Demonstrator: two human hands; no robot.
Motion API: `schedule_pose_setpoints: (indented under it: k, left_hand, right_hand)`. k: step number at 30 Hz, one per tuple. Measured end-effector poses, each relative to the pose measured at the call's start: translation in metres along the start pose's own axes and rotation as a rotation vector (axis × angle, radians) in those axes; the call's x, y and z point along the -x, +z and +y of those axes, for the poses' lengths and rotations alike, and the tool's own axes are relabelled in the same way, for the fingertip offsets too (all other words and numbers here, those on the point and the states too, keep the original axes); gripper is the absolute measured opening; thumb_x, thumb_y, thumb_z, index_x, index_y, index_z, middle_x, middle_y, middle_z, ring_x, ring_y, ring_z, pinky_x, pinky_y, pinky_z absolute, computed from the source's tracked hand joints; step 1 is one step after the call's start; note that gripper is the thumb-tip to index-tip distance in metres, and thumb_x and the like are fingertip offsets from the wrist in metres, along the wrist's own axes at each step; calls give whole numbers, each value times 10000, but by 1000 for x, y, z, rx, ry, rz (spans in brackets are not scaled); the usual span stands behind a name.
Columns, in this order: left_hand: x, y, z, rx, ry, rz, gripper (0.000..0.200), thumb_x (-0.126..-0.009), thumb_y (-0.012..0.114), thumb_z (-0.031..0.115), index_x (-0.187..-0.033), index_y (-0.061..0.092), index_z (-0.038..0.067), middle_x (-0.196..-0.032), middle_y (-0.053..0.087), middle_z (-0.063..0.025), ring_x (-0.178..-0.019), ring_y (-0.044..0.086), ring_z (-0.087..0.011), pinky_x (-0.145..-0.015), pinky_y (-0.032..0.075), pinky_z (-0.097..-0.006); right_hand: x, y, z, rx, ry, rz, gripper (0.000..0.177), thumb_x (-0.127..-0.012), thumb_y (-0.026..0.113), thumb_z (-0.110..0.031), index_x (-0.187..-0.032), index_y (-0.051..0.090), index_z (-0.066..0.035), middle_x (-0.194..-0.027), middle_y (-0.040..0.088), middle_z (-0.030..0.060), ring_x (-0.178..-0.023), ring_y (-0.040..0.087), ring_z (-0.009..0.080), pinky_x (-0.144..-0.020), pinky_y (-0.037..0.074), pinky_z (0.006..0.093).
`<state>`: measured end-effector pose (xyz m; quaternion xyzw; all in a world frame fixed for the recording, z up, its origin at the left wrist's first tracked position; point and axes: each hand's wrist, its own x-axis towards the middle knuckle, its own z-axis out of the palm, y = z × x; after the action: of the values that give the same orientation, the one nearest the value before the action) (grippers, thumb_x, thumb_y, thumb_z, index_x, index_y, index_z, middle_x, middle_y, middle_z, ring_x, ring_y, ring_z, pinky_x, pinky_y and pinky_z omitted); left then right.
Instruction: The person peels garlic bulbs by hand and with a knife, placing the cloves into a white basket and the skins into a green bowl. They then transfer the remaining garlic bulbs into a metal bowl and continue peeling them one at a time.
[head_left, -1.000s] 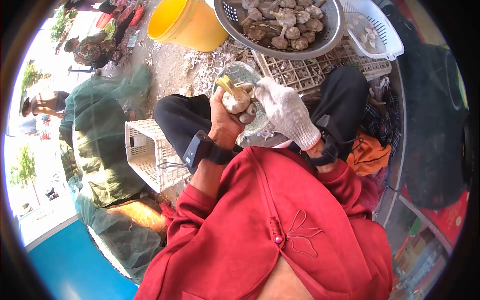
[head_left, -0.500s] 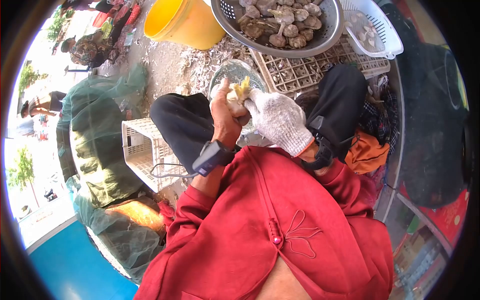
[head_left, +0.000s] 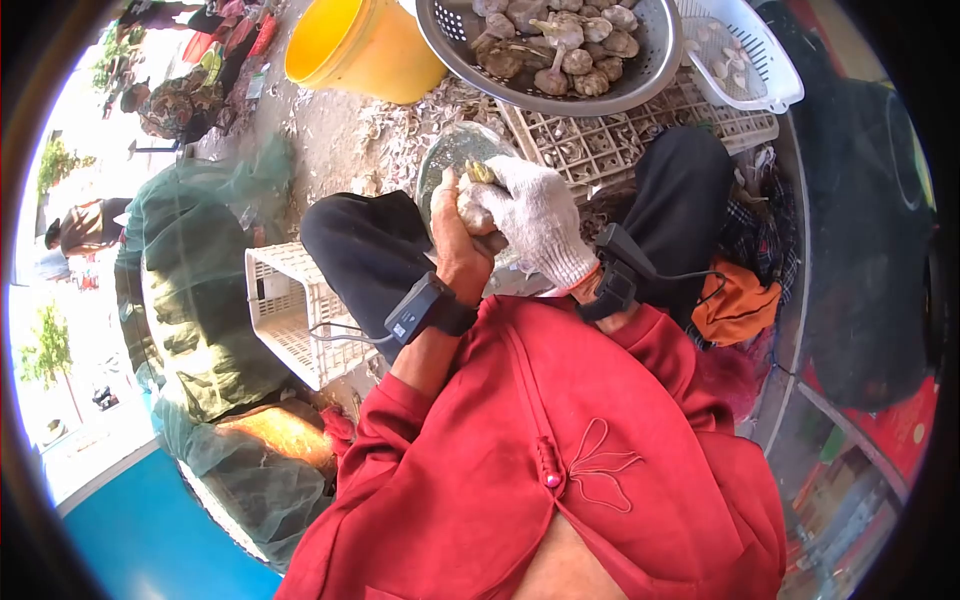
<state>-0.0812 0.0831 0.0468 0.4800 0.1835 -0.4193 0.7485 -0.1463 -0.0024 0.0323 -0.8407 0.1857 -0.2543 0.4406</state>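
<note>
A garlic bulb (head_left: pixel 474 212) is held upright between both hands, above my lap. My bare left hand (head_left: pixel 460 250) wraps its fingers round the bulb from the left and below. My right hand (head_left: pixel 540 215), in a white knitted glove, closes over the top of the bulb by its yellowish-green stem (head_left: pixel 481 172). The glove hides part of the bulb. Just beyond the hands, between my knees, is a greyish-green bowl (head_left: pixel 450 150), partly covered by them. Ahead stands a metal colander (head_left: pixel 660 85) with several unpeeled garlic bulbs (head_left: pixel 592 82).
A yellow bucket (head_left: pixel 400 55) stands left of the colander. Beneath the colander is a plastic crate (head_left: pixel 575 150); a white basket (head_left: pixel 775 95) with pale cloves lies right. Another white crate (head_left: pixel 275 295) and green netting (head_left: pixel 190 230) are at left. Peelings (head_left: pixel 375 140) litter the ground.
My gloved hand has shifted up and left, from beside the stem to over the bulb's top. The left hand has turned slightly and still holds the bulb.
</note>
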Motion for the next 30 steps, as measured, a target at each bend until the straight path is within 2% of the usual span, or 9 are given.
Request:
schedule_pose_setpoints:
  k: [5,14,16,20,22,24,25,29,30]
  left_hand:
    - [-12,-28,-6,-216,96,90,339,-917,513,468,-816,552,146,-513,482,26,-351,404,-97,-307,335,-267]
    - [-8,-20,13,196,65,-239,471,-932,432,423,-1004,612,-6,-676,612,-81,-494,551,-162,-330,352,-275]
    - [-12,-10,17,268,75,-72,479,-933,423,420,-1025,613,-10,-755,640,-122,-541,583,-194,-341,366,-281]
    - [-17,-40,30,213,109,-483,534,-912,404,452,-1170,564,12,-846,650,-132,-485,494,-162,-385,350,-278]
    - [-20,-44,33,181,114,-381,524,-917,380,425,-1168,561,3,-848,645,-133,-459,451,-139,-369,310,-280]
    - [-15,-37,36,94,55,-314,556,-927,388,487,-1105,577,-4,-807,641,-125,-483,512,-148,-362,335,-262]
    - [-16,-29,38,7,10,-264,603,-936,395,548,-1041,594,-12,-766,637,-118,-507,573,-156,-355,360,-245]
    - [-18,-20,36,32,-54,-426,557,-919,455,559,-929,595,20,-735,628,-78,-559,618,-161,-373,464,-272]
    - [-14,-12,29,-70,46,-183,483,-908,513,523,-891,591,46,-718,620,-64,-548,614,-162,-384,487,-282]
  right_hand:
    - [4,-4,-2,194,-330,27,210,-799,657,-178,-953,643,-37,-808,641,152,-722,631,327,-625,495,393]
    - [-5,-14,-19,-218,-19,71,143,-842,651,-118,-890,641,17,-691,631,152,-593,613,204,-580,475,309]
    - [-2,-11,-22,-393,162,82,149,-846,647,-150,-839,633,-2,-626,579,171,-544,578,270,-523,441,346]
    - [3,-43,-32,-822,554,144,120,-906,585,-94,-846,640,-6,-640,619,27,-492,506,77,-479,411,226]
    - [9,-55,-18,-840,528,-48,153,-885,621,-122,-953,641,14,-735,663,93,-576,609,114,-530,467,237]
    - [12,-48,-2,-255,139,-44,298,-845,671,-157,-1075,628,26,-862,692,133,-742,668,188,-654,510,289]
    - [4,-60,-14,-218,322,-172,398,-802,710,-178,-1138,615,14,-975,681,161,-867,666,232,-765,508,319]
    - [-19,-66,-38,-376,74,-172,311,-806,688,-86,-1096,638,13,-1008,658,119,-871,633,145,-784,497,270]
    - [-21,-59,-40,-499,164,-206,278,-789,694,-78,-1046,649,19,-953,645,107,-820,639,172,-746,502,281]
